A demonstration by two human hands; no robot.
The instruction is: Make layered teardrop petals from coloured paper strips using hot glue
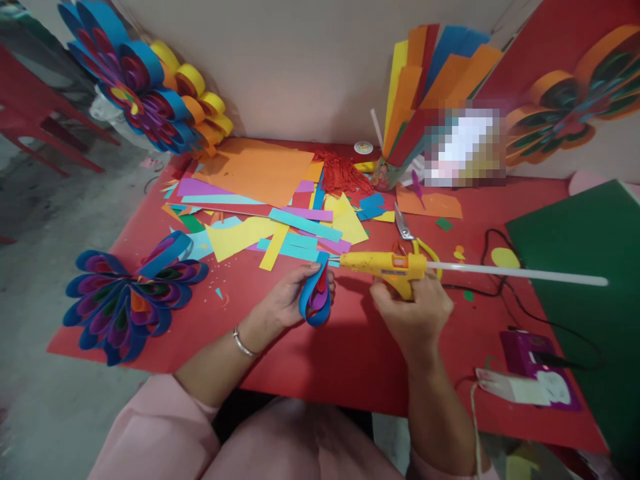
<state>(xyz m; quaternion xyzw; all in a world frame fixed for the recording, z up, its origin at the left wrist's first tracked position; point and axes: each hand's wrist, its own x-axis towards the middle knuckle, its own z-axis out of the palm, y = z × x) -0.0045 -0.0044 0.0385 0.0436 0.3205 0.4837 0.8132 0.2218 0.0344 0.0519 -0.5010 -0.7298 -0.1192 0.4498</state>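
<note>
Between the fingers of my left hand [293, 293] is a teardrop-shaped paper loop [315, 313], blue outside with purple and red loops nested inside. My right hand [417, 313] grips the handle of a yellow hot glue gun [375, 265]. Its metal nozzle meets or nearly touches the pinched top end of the paper loop. A long white glue stick [520, 273] juts out of the gun's back. Left of my left hand lies a partly built paper flower [120, 307] of blue, purple and green loops. Scissors [404, 223] rest behind the gun.
Paper strips [305, 223] and scraps litter the red table [280, 360]. An orange sheet [255, 170] and red tassels [343, 172] lie at the back. A cup [385, 175] holds upright strips. A black cord [530, 310] runs right, near a purple power box [530, 353] and a green board [590, 267].
</note>
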